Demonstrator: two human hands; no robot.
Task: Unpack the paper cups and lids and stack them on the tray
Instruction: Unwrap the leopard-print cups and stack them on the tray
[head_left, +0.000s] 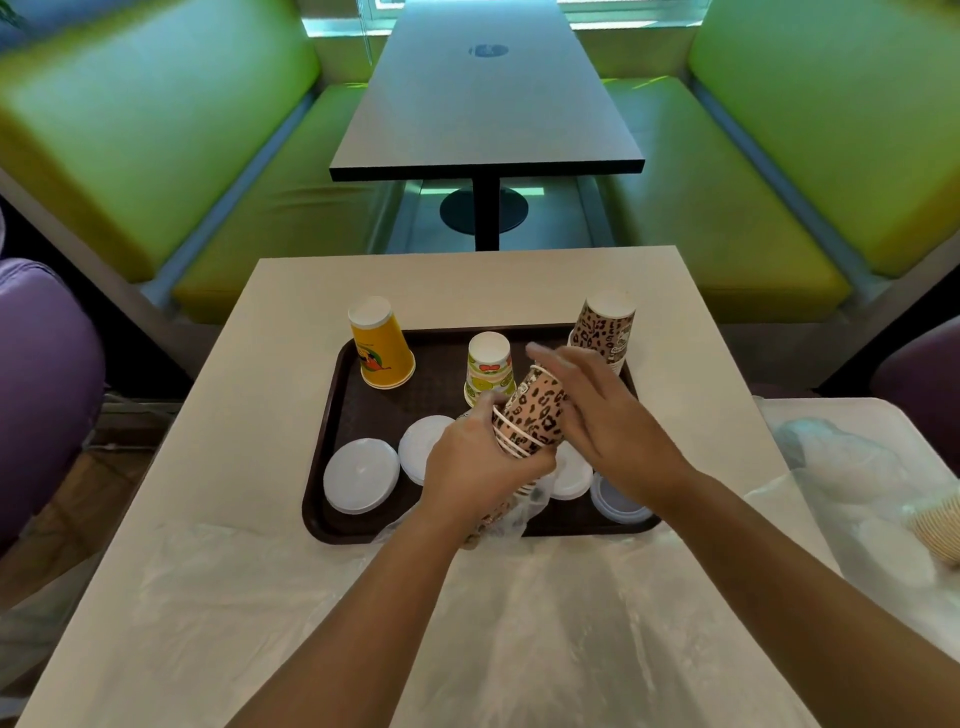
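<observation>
The left hand (470, 460) grips a tilted stack of leopard cups (532, 415) above the tray (332, 415). The right hand (597, 415) rests on the stack, fingers (545, 356) straight. White lids (361, 475) lie left of them.

Daylight comes from the window (478, 15) at the far end, cool and bluish there, and lays a soft sheen along the dark table (483, 104). The green benches (156, 156) glow strongly, almost overexposed. The near beige table (467, 280) is evenly lit, with faint shadows. The wide lens bends straight edges outward near the corners. The right hand (597, 410) is slightly motion-blurred at the fingertips; the corners look soft.
</observation>
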